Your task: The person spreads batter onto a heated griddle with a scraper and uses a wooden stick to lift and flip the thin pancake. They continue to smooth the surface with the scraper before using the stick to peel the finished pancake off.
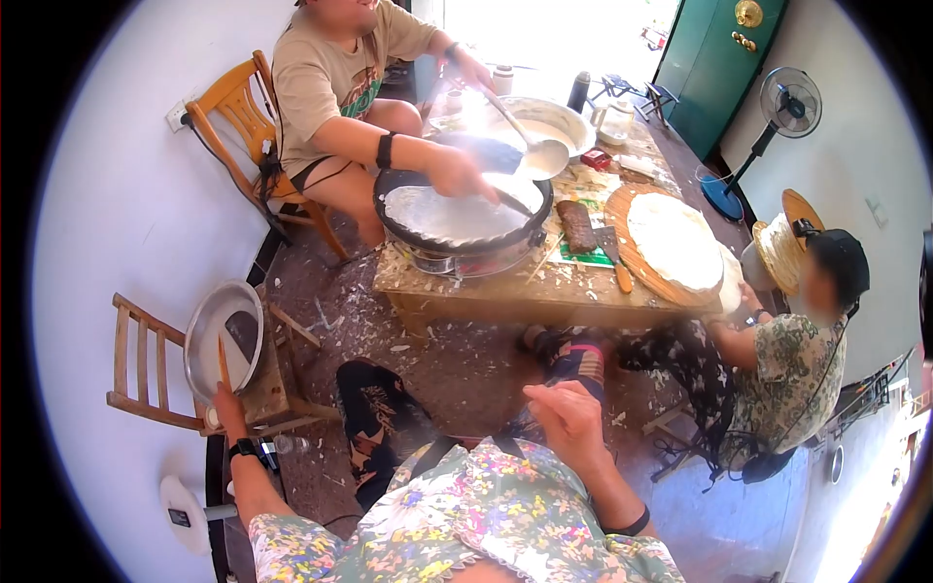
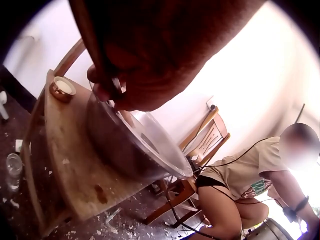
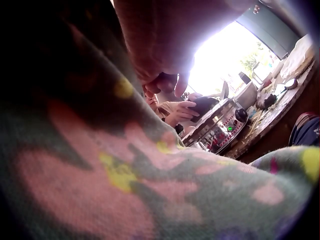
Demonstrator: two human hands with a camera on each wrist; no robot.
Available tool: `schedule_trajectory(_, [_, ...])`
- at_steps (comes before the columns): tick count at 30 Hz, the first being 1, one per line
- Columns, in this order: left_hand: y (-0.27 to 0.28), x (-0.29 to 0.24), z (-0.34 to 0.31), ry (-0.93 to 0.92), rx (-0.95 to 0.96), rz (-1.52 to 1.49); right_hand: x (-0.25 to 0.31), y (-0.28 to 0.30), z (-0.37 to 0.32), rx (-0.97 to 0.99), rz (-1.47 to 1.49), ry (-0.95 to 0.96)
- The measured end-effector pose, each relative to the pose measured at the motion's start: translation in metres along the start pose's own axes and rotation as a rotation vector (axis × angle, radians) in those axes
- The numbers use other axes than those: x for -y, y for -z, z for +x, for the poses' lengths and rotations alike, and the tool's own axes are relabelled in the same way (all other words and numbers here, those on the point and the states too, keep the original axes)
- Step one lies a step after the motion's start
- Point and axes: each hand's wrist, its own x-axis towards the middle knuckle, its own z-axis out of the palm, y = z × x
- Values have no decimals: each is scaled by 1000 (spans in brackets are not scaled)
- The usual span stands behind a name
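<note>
On my left side, my left hand [image 1: 229,406] grips the lower end of a slim wooden stick [image 1: 223,360] at the rim of a metal basin [image 1: 198,301]. Pale matter and a dark grey patch show inside the basin, which stands on a wooden chair [image 1: 277,394]. In the left wrist view, the dark stick [image 2: 90,37] runs past the fingers above the basin's edge. My right hand [image 1: 569,418] is held up before my body with loosely curled fingers and nothing in it. Its fingers hang above my flowered shirt [image 3: 165,180] in the right wrist view.
A person pours with a ladle [image 1: 542,159] over a round griddle [image 1: 447,219] on the low table [image 1: 466,309]. Flatbread [image 1: 671,238] lies on a round board beside a scraper [image 1: 612,253]. Another person sits at right. A small bowl [image 2: 62,89] stands on my chair.
</note>
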Motion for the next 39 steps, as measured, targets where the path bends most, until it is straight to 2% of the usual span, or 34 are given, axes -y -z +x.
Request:
schedule_trajectory(3, [2,4,-2,87,144,-68,3,-6,-4,-17,14,8])
schedule_trajectory(6, [27,-28,-46,158,-134,-509,0,-4,-1,-13,26,-6])
schedule_trajectory(9, [74,-96,-96,94,-340,-735,-4,-6,-7,-18,40,-12])
schedule_trajectory(12, [122,-159,-127,-221,-41,-918,-9,-5,-2,-13,61,2])
schedule_trajectory(14, [142,-190,-140,-283,346,-955,-11,-6,-2,-17,67,20])
schedule_trajectory(15, [158,-214,-149,-322,446,-998,-11,-5,-3,-13,72,8])
schedule_trajectory(19, [196,-285,-166,-550,735,-980,-11,-4,-11,-28,86,-15])
schedule_trajectory(20, [195,-296,-172,-708,633,-991,-11,-3,-12,-34,85,-18])
schedule_trajectory(22, [197,-309,-181,-827,642,-864,-12,0,-15,-58,74,3])
schedule_trajectory(27, [207,-312,-202,-897,615,-695,-11,-4,-31,-91,84,13])
schedule_trajectory(39, [204,-291,-208,-826,548,-584,-17,-15,-32,-91,125,43])
